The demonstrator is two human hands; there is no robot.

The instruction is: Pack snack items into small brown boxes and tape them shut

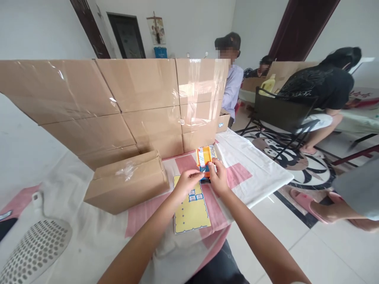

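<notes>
My right hand (219, 176) is closed on the right side of a small orange and blue plastic piece (208, 154), with the thumb on its face. My left hand (192, 180) is at its lower left edge, thumb and finger pinched together; whatever lies between those fingertips is too small to make out. Below the hands, a yellow card (191, 217) with blue edging and small printed labels lies flat on the cloth, partly covered by my left hand. Another printed sheet (213, 151) shows behind the orange piece.
A cardboard partition (148, 88) stands across the table's back, with a closed carton (127, 183) before it at left. A white perforated scoop (38, 244) lies far left. The pink and white tablecloth (260, 173) ends at right. Several people sit or stand beyond.
</notes>
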